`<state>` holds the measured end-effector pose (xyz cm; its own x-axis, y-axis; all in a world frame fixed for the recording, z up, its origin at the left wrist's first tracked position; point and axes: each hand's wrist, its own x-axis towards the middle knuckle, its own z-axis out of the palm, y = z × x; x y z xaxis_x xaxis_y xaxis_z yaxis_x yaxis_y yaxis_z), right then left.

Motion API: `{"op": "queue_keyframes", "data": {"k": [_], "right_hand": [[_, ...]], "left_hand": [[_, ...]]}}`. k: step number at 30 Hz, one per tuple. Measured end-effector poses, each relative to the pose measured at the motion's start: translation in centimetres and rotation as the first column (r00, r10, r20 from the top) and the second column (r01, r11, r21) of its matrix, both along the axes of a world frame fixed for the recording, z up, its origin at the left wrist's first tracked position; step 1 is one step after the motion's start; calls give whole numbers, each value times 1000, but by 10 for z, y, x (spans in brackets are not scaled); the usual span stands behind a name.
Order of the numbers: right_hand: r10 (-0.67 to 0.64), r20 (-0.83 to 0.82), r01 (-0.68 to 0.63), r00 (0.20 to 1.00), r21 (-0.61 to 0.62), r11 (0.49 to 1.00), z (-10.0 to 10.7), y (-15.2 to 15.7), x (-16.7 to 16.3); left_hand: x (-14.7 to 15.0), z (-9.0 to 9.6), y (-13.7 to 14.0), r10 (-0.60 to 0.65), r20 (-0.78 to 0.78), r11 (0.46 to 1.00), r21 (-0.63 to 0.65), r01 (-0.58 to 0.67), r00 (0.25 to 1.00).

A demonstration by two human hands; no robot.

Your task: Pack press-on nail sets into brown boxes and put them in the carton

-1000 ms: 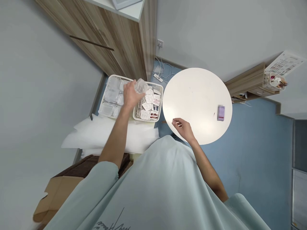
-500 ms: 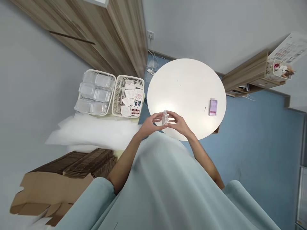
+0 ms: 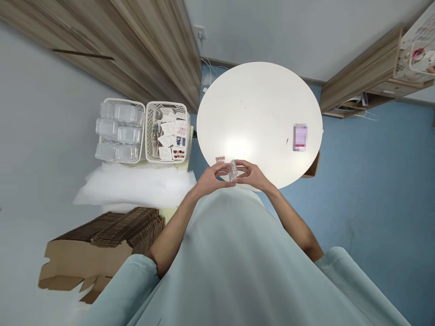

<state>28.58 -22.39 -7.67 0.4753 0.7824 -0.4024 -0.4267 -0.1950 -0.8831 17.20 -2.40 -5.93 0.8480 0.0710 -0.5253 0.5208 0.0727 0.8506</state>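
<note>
Between both hands is a small clear plastic case (image 3: 233, 171), held on edge at the near rim of the round white table (image 3: 265, 90). My left hand (image 3: 211, 180) grips it from the left, with thumb below and fingers above. From the right, my right hand (image 3: 253, 175) pinches it the same way. Whether anything is inside the case is too small to make out. Just beyond my left fingers lies a small card of reddish nail-shaped pieces (image 3: 220, 159) on the table, partly hidden by the hand.
A pinkish-purple box (image 3: 300, 137), blurred, lies on the table's right side. To the left stand a basket of clear plastic trays (image 3: 142, 156) and a basket of nail-like sets and cards (image 3: 148, 136). White wrapping sheets (image 3: 132, 183) and folded cardboard boxes (image 3: 84, 258) lie nearer.
My view has shifted, so the table and baskets sit differently. The card of reddish pieces now shows beyond my left fingers. Both hands keep hold of the clear case.
</note>
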Motion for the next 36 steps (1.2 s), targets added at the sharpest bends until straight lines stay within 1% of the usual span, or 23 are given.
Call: {"op": "queue_keyframes", "data": {"k": [5,8,11,14,17,21,25,30,33,36], "right_hand": [[14,56,-12,998,-48,999,-1,-11,-5],[22,80,-17,997,-65,998,0,-18,-11],[25,78,-19,997,-77,997,1,-22,-17],[1,72,6,997,-100,995,2,-25,-23],[-15,60,21,998,-108,994,3,-28,-27],[-1,46,5,999,-106,994,6,-31,-29],[12,38,-9,999,-80,997,7,-31,-32],[24,58,-20,998,-61,998,7,-28,-37],[55,63,-50,996,-72,996,6,-26,-39],[74,76,-67,994,-95,993,6,-23,-41]], "left_hand": [[0,7,-3,-94,3,994,-50,94,996],[-1,8,-5,-138,3,987,-79,138,990],[-2,7,-6,-176,9,982,-65,176,984],[-4,5,-8,-202,20,978,-45,203,979],[-7,4,-11,-209,30,977,-35,210,977],[-11,5,-13,-204,51,977,-48,206,978],[-14,5,-12,-193,59,978,-75,197,979],[-19,6,-8,-185,61,979,-77,189,981],[-25,7,-6,-185,68,978,-88,191,980],[-29,9,-6,-178,63,982,-53,181,982]]}}
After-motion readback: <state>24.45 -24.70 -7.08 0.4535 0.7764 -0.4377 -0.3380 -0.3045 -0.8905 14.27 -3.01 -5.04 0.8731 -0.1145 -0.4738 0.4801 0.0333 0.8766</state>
